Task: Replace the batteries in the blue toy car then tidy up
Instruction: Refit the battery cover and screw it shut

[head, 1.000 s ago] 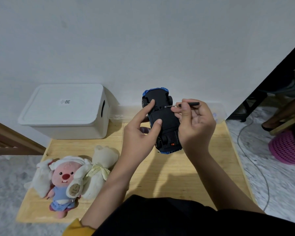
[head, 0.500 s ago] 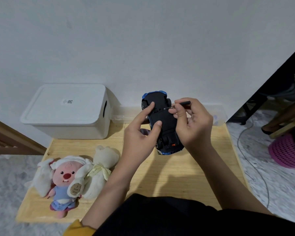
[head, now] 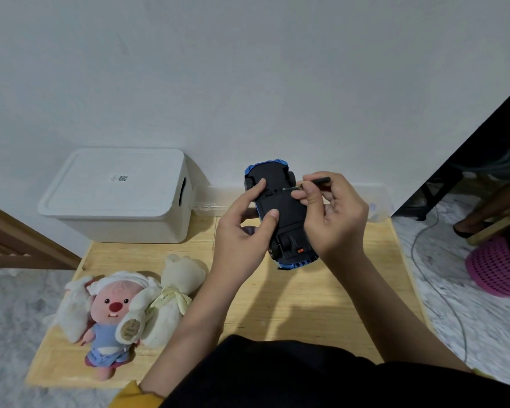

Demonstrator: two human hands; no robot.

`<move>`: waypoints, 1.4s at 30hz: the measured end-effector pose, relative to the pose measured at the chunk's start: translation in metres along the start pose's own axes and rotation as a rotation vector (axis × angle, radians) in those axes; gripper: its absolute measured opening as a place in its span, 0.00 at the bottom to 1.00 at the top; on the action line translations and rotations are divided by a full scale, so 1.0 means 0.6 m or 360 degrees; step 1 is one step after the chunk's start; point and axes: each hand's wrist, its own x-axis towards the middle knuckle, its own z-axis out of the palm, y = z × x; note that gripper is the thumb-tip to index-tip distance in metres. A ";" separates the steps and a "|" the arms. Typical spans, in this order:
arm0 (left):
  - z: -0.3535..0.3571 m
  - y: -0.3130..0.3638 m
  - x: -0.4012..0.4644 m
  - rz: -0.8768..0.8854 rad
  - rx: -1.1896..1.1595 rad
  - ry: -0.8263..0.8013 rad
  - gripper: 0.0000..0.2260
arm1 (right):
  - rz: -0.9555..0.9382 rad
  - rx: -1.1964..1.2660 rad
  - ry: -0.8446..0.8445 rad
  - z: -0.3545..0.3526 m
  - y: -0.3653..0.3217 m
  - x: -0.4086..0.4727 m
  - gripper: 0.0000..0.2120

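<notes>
The blue toy car [head: 280,213] is held up above the wooden bench [head: 306,295], flipped so its black underside faces the camera, its far end toward the wall and its near end tipped down toward the person. The left hand [head: 242,231] is clamped on the car's left flank, thumb pressed on the middle of the underside and forefinger laid across the chassis near the far wheels. The right hand [head: 333,213] sits against the car's right flank, its fingers pinched together on a thin black screwdriver [head: 309,184]. The tool lies almost level, its metal tip reaching leftward onto the underside close to the left forefinger; whether the tip sits in a screw cannot be told. The two hands are close together with the car between them. Left of the left hand, a white lidded box [head: 115,195] stands at the back of the bench. Nearer the person, below the left forearm, lie a pink plush toy [head: 112,313] and a cream plush bear [head: 174,293].
</notes>
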 end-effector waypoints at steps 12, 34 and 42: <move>0.002 0.001 -0.001 0.0080 0.0013 -0.0009 0.21 | 0.0034 0.0053 -0.0017 -0.004 -0.008 0.002 0.04; -0.004 0.002 -0.008 0.0107 -0.0025 -0.0097 0.20 | 0.0270 -0.0004 -0.0416 -0.030 -0.029 0.054 0.15; -0.008 0.005 -0.008 0.0102 -0.0009 -0.0078 0.20 | 0.0306 0.0221 -0.0281 -0.035 -0.035 0.057 0.12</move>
